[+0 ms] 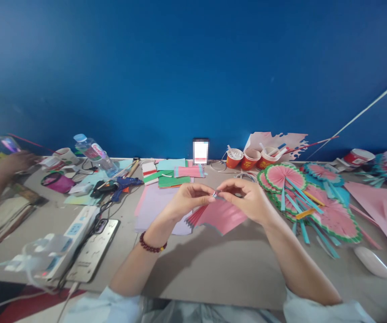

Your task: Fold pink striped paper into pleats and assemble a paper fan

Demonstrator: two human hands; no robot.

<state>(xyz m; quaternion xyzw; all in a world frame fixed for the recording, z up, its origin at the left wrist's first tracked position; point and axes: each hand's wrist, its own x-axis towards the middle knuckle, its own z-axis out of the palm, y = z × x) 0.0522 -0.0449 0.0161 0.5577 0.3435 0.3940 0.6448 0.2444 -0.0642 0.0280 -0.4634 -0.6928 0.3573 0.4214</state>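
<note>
Both hands meet above the middle of the table with thumbs and fingertips pinched close together. My left hand [191, 197], with a beaded bracelet [153, 244] on its wrist, is closed at a tiny pale bit [215, 194], too small to name. My right hand [243, 195] pinches at the same spot from the other side. Just below the fingers is a pink pleated paper [222, 217], its folds bunched at the left and spread flatter at the right. Whether the fingers also grip this paper is hidden.
Finished watermelon-patterned paper fans [337, 213] lie at the right, near a white mouse [372, 261]. Red paper cups [251, 159] line the wall. Coloured paper sheets [163, 211], a glue gun [124, 185], a bottle [95, 152], a phone [94, 251] and a power strip [74, 237] spread leftward. Another person's hand [20, 160] is far left.
</note>
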